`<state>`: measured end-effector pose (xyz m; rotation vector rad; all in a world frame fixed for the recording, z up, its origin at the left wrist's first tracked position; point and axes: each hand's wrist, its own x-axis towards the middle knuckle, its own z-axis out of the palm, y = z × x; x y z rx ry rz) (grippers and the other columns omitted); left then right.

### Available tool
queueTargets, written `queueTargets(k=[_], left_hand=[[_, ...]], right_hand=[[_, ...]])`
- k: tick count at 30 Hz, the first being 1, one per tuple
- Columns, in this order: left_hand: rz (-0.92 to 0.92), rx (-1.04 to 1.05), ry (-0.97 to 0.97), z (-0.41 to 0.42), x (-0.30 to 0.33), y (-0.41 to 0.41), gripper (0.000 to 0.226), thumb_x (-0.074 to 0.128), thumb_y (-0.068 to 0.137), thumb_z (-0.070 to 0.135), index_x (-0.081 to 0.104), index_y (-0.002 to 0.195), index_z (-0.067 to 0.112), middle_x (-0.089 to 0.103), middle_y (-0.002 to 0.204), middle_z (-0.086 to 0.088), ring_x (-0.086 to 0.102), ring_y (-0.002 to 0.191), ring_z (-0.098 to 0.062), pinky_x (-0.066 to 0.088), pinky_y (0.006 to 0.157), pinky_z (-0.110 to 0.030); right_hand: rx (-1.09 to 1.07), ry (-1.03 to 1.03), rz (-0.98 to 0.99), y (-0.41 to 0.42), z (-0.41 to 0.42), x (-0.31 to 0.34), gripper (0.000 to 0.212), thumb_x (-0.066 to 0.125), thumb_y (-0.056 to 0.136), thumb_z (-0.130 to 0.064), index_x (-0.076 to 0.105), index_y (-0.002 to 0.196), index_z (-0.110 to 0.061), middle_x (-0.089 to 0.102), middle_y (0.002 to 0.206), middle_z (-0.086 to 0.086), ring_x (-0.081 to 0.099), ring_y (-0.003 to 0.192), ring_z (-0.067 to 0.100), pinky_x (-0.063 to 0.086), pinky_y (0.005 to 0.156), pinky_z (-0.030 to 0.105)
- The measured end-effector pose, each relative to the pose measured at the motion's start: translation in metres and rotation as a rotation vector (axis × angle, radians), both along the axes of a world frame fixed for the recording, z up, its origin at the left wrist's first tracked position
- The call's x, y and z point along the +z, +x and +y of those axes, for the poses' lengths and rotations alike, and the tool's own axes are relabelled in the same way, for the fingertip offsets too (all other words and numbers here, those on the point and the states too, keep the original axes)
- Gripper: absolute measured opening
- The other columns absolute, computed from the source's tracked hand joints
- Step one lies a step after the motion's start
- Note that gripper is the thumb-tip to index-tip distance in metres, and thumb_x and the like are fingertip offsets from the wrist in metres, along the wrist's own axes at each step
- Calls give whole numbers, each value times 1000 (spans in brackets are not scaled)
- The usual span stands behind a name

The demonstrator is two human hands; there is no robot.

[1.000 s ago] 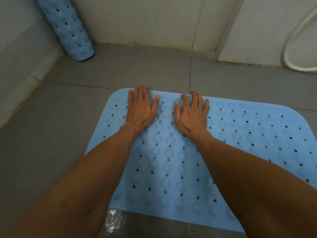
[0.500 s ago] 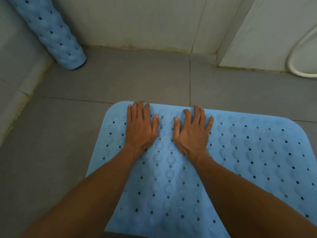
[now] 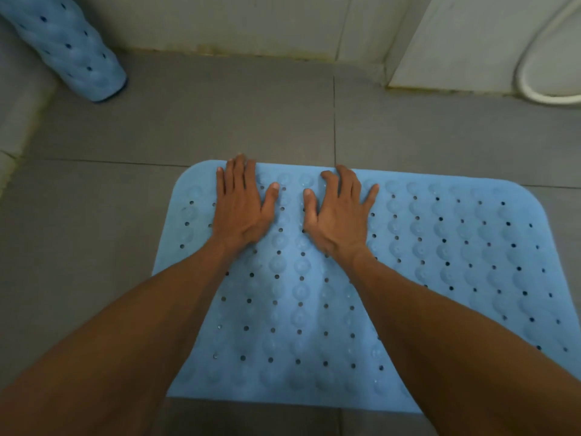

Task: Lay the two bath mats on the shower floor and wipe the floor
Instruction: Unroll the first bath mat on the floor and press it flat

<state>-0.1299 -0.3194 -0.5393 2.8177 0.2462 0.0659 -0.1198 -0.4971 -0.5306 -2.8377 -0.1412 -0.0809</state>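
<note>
Head view: flat blue mat (image 3: 440,262) lies spread on grey tile floor (image 3: 220,121), centre to 4 o'clock. Our left hand (image 3: 242,206) and right hand (image 3: 341,212) press palms down near its far edge, fingers spread, gripping nothing. Second mat (image 3: 67,47) stands rolled at 10 o'clock, leaning in corner, well apart. White hose (image 3: 534,73) at 2 o'clock. We judge mats soft, floppy rubber, light, likely clingy underneath; best taken by edge or roll end.
</note>
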Motion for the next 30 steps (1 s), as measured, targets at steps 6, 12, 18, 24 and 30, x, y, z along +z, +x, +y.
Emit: queueTargets(k=[6, 12, 18, 24, 30], left_hand=[[68, -41, 131, 0, -4, 1, 78, 11, 95, 62, 4, 154, 11, -1, 162, -10, -6, 149, -22, -8, 120, -46], [141, -23, 353, -11, 7, 1, 77, 6, 96, 56, 1, 153, 4, -9, 161, -13, -13, 148, -25, -12, 119, -46], [53, 184, 78, -105, 28, -6, 76, 18, 99, 50, 8, 150, -5, -1, 160, -23, -5, 148, -34, -6, 120, -48], [-103, -77, 9, -250, 27, 8, 69, 17, 100, 47, 14, 151, 1, 9, 160, -20, 5, 149, -31, -1, 122, -44], [-155, -61, 38, -297, 4, 20, 66, 22, 101, 43, 22, 148, -2, 16, 157, -25, 10, 147, -36, 3, 121, -48]], right_hand=[[59, -43, 157, 6, -1, -3, 71, 12, 96, -60, 15, 157, -24, 0, 167, 5, -9, 154, 21, -13, 114, 65], [176, 426, 258, -2, -40, 22, 56, 24, 106, -44, 25, 156, -18, 11, 167, 2, -1, 154, 15, -9, 123, 48], [69, 320, 98, -36, -176, 24, 51, 27, 107, -36, 31, 154, -18, 15, 166, 3, 3, 154, 16, -2, 125, 37], [-117, 193, -53, -2, -272, 25, 50, 31, 105, -36, 42, 146, -10, 27, 161, 12, 15, 152, 26, 8, 125, 41], [-20, 53, -186, 23, -269, 1, 50, 30, 101, -39, 51, 137, -11, 40, 152, 13, 28, 146, 28, 12, 123, 45]])
